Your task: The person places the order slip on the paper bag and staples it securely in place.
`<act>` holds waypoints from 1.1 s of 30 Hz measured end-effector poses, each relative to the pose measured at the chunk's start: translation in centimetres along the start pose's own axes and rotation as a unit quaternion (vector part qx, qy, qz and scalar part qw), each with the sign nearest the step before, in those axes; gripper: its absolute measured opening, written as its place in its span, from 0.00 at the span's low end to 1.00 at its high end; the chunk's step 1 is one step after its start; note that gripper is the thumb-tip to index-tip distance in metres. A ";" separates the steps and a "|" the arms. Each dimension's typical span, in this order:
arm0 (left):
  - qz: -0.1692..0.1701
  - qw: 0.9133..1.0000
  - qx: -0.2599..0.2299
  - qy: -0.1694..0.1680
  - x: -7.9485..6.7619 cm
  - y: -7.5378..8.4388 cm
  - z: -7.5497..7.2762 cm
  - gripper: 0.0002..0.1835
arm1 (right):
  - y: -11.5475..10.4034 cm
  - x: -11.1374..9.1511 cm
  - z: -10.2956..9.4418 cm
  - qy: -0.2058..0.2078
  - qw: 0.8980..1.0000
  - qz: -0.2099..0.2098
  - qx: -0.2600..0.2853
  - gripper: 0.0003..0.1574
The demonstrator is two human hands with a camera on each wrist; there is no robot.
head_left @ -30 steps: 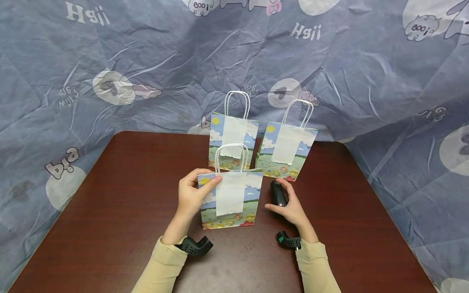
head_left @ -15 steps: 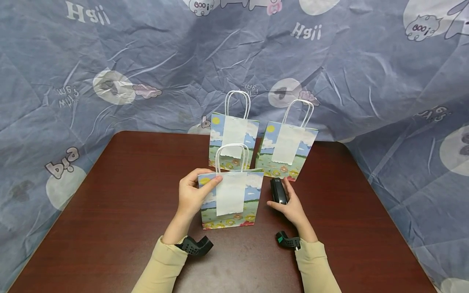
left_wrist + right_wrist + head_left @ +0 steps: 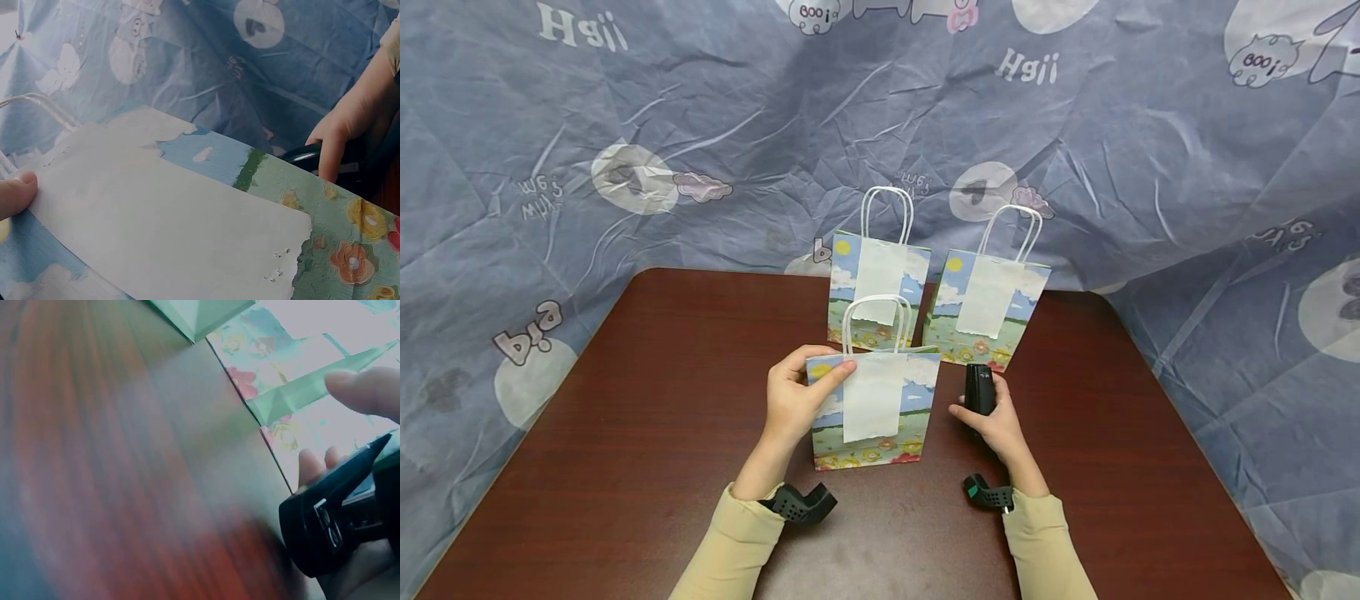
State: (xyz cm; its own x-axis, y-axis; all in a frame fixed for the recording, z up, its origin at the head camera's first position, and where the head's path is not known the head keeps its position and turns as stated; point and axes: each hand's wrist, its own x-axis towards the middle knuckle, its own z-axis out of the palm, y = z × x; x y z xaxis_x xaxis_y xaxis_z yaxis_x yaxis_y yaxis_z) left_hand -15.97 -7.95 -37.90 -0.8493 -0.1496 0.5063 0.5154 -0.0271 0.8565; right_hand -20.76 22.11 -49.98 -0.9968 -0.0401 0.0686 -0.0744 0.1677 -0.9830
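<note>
My left hand (image 3: 792,398) pinches the upper left edge of a small paper bag (image 3: 917,417), thumb on the front. The bag has a painted meadow print, a white strip (image 3: 871,404) down its front and white twisted handles (image 3: 846,321). Small staple marks show near the strip's torn end in the left wrist view. To the right of this bag, my right hand (image 3: 1002,423) holds a black stapler (image 3: 978,388) between thumb and fingers. In the right wrist view the stapler (image 3: 306,531) shows its metal anvil plate, with a gap between base and upper arm.
Two matching bags stand behind, a left one (image 3: 917,265) and a right one (image 3: 947,292), each with a white strip and handles. They stand on a dark red-brown table (image 3: 700,375). A wrinkled blue-grey printed cloth (image 3: 737,108) hangs behind and beside the table.
The stapler has turned in my right hand and now points more straight away from me, shifted slightly right. The right fingers have re-gripped it. The left hand and the bags stay put.
</note>
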 end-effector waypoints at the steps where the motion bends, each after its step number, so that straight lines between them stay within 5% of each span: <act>1: 0.000 1.000 -0.001 0.000 0.0 0.0 0.0 0.08 | 0.0 0.0 0.0 0.001 1.000 -0.006 0.006 0.48; 6: -0.001 1.000 -0.005 0.001 0.0 0.0 0.0 0.08 | -0.1 0.2 0.3 0.005 0.998 -0.029 0.054 0.39; 15: 0.007 1.000 0.003 -0.003 0.1 0.0 -0.1 0.08 | -2.4 0.2 1.4 0.029 0.998 -0.044 0.042 0.27; 22: 0.013 1.000 0.007 -0.006 0.1 0.0 -0.2 0.08 | -4.8 0.1 2.6 0.008 0.993 -0.077 0.093 0.15; 33: 0.005 1.000 0.006 -0.015 0.1 0.1 -0.4 0.07 | -10.4 -1.3 3.6 0.042 0.977 -0.148 0.146 0.11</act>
State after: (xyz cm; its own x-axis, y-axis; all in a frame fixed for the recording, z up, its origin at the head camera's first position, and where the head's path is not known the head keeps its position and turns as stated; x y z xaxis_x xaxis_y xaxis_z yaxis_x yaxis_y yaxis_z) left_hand -15.97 -8.33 -37.76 -0.8469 -0.1192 0.5182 0.5232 -0.0137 0.8521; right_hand -18.56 16.85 -40.45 -0.9327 0.0394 0.3585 -0.3605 -0.1281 -0.9239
